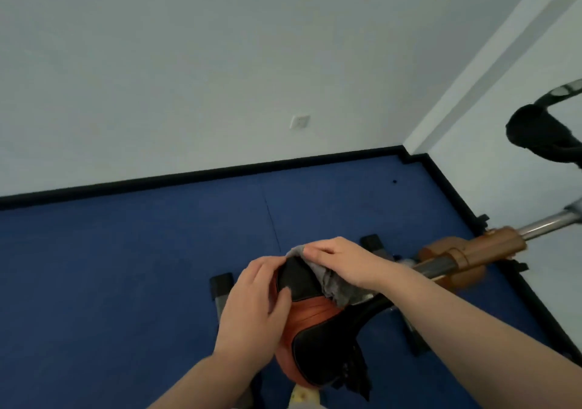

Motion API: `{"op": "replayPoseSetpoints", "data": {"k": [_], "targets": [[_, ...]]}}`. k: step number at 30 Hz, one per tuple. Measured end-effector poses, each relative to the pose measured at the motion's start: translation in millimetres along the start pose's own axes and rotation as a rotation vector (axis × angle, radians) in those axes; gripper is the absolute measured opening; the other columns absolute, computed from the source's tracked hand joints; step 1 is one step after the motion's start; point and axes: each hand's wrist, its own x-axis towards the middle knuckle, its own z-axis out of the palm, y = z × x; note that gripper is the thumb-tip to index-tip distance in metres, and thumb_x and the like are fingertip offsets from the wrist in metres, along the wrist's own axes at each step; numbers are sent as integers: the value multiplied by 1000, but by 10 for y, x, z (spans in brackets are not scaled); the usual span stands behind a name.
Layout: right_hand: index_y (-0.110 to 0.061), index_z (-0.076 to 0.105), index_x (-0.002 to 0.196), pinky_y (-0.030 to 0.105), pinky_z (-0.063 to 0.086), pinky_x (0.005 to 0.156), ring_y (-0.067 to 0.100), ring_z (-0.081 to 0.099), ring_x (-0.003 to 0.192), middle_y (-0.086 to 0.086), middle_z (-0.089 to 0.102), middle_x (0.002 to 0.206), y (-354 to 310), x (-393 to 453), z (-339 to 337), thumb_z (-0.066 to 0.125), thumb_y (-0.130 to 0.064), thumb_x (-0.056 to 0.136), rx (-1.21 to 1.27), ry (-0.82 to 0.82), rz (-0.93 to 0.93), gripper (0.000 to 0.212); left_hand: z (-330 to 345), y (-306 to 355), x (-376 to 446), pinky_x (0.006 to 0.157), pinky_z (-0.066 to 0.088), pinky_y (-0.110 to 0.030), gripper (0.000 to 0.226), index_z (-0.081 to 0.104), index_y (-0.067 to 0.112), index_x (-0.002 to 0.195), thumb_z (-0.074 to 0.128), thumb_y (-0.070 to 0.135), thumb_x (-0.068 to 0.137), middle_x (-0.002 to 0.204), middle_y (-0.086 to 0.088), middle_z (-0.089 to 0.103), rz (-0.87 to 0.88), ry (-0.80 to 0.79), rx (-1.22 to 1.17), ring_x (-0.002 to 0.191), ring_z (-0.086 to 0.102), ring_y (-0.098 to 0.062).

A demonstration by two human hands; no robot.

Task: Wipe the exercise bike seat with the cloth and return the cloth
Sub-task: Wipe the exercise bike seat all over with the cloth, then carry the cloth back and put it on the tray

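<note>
The exercise bike seat (318, 323) is black with orange side panels and sits low in the middle of the view. My left hand (252, 311) rests on the seat's left side, thumb on the black top, gripping its edge. My right hand (343, 260) presses a grey cloth (333, 285) against the seat's far right part. The cloth bunches under the palm and hangs a little off the seat's right edge.
The bike's orange frame (466, 251) and chrome post (554, 222) run to the right. A black handlebar (541, 131) is at the right edge. Black base feet (220, 285) stand on the blue floor (126, 282). White walls with a socket (299, 121) stand behind.
</note>
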Motion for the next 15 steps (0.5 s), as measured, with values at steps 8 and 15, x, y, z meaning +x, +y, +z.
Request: {"op": "replayPoseSetpoints", "data": {"k": [8,15], "targets": [[-28,70,118,24,47,95,3,60,109,-9,69,123,116,-369,-222,61,-38,92,-105,224,97,29,60,110,427,93,27,-11,35,48,33,124,50,27,89,120,25,44,225,-253,73,112,36,8],[-25,71,116,28,50,86,8,64,99,-9,73,112,366,-1258,-486,62,-36,92,58,705,282,27,454,643,794,95,31,-18,36,49,29,126,51,27,90,126,20,47,466,-430,51,119,40,0]]}}
